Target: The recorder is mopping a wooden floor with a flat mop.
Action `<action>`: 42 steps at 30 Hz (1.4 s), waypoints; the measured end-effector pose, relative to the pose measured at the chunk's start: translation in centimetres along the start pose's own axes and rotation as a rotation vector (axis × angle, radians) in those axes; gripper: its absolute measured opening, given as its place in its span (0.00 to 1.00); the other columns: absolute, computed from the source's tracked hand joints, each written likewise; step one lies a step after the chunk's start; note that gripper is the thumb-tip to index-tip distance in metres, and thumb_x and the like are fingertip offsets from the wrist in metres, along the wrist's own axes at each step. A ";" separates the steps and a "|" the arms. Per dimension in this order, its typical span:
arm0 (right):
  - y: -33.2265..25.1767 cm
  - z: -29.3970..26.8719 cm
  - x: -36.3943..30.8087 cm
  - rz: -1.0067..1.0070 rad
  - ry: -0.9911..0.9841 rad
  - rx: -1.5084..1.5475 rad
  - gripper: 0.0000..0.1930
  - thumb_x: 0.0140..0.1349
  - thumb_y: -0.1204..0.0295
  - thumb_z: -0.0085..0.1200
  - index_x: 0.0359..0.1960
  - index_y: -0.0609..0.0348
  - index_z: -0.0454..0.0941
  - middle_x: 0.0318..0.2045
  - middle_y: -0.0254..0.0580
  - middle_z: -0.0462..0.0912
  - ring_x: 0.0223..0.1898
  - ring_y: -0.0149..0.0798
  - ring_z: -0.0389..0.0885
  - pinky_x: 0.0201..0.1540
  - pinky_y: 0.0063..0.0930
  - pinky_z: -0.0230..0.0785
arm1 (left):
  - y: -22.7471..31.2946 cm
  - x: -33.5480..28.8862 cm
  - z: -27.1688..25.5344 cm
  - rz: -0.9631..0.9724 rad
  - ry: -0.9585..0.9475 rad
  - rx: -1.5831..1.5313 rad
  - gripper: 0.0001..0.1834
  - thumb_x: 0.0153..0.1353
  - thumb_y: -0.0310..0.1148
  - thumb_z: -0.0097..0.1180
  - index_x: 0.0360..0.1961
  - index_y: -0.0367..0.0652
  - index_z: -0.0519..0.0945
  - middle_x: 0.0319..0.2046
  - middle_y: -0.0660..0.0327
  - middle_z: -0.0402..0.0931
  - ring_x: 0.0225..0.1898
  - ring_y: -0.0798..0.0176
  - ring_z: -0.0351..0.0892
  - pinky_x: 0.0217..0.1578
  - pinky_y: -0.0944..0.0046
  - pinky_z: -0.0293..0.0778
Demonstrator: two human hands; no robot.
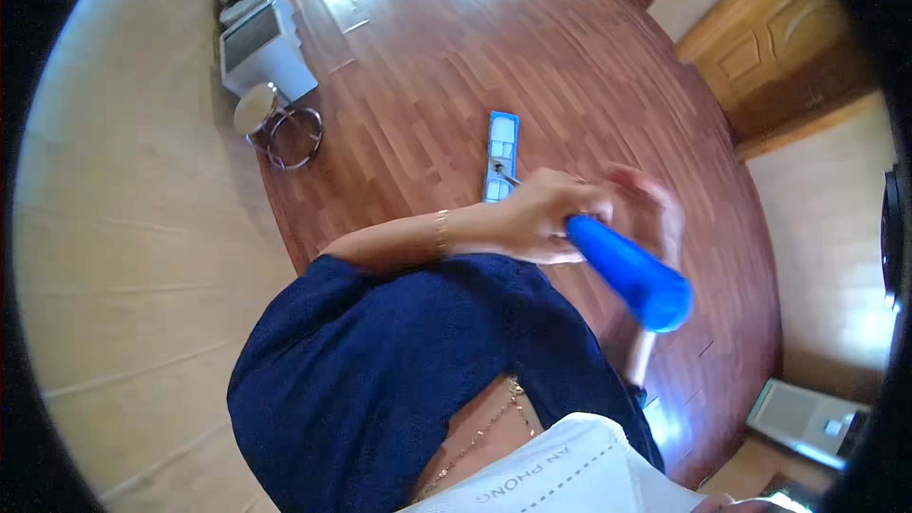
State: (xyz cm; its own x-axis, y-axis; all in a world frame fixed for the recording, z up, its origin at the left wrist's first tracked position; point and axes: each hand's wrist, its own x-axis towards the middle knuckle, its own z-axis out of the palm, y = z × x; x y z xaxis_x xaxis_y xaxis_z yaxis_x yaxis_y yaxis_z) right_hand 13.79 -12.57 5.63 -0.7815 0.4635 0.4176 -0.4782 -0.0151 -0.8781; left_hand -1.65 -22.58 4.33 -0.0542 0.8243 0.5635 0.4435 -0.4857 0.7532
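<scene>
My left hand point(556, 214), with a gold bracelet on its wrist, is closed round the pole of a flat mop in front of my body. The blue grip end of the mop handle point(632, 275) points up toward me, to the right of that hand. Past my left hand the mop's flat blue and white head point(502, 157) lies on the wooden floor. My right hand point(655, 209) is blurred, just beyond the blue grip. Its fingers look spread and curved, apart from the grip, and part of its forearm is hidden behind the handle.
On the left, a round stool with metal rings point(285, 128) and a white boxy appliance point(261, 47) stand along the pale wall. A wooden door point(779, 47) is at the upper right. Another light-coloured appliance point(807, 418) sits at the lower right. The wooden floor point(408, 104) reflects bright lights.
</scene>
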 end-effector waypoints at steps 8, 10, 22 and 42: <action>-10.7 2.0 -2.7 -0.889 0.095 -1.194 0.21 0.67 0.48 0.41 0.37 0.54 0.72 0.29 0.44 0.71 0.30 0.44 0.76 0.42 0.53 0.72 | -8.0 -0.6 7.9 -0.205 -0.280 -0.098 0.19 0.48 0.46 0.68 0.20 0.44 0.75 0.17 0.56 0.71 0.20 0.54 0.72 0.23 0.55 0.64; -10.3 2.6 -2.5 -0.880 0.291 -1.248 0.19 0.70 0.53 0.37 0.24 0.50 0.65 0.25 0.35 0.65 0.24 0.36 0.72 0.39 0.47 0.69 | -8.9 -1.1 8.2 -0.249 -0.398 -0.261 0.19 0.48 0.45 0.68 0.20 0.42 0.74 0.16 0.58 0.71 0.20 0.59 0.72 0.23 0.58 0.64; -11.9 2.3 -4.3 -0.895 -0.013 -1.210 0.17 0.72 0.55 0.31 0.28 0.48 0.64 0.26 0.34 0.66 0.23 0.33 0.70 0.34 0.41 0.65 | -13.9 -6.8 10.3 -0.273 -0.257 0.059 0.12 0.40 0.32 0.59 0.16 0.40 0.68 0.16 0.50 0.67 0.21 0.42 0.67 0.22 0.49 0.59; -4.8 1.2 3.2 -0.700 -0.388 -0.243 0.24 0.67 0.45 0.38 0.31 0.54 0.73 0.24 0.39 0.68 0.25 0.43 0.74 0.25 0.40 0.67 | -10.8 -16.9 2.6 -0.698 0.308 0.523 0.12 0.41 0.36 0.60 0.14 0.44 0.71 0.19 0.50 0.73 0.27 0.41 0.74 0.28 0.45 0.68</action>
State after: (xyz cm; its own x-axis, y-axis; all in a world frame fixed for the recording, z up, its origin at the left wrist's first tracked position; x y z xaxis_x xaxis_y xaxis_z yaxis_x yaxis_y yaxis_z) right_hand 13.11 -12.06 11.47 -0.4400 -0.0439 0.8969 -0.8394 0.3751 -0.3934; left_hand -3.18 -30.53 -14.25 -0.6633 0.7307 0.1618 0.5647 0.3468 0.7489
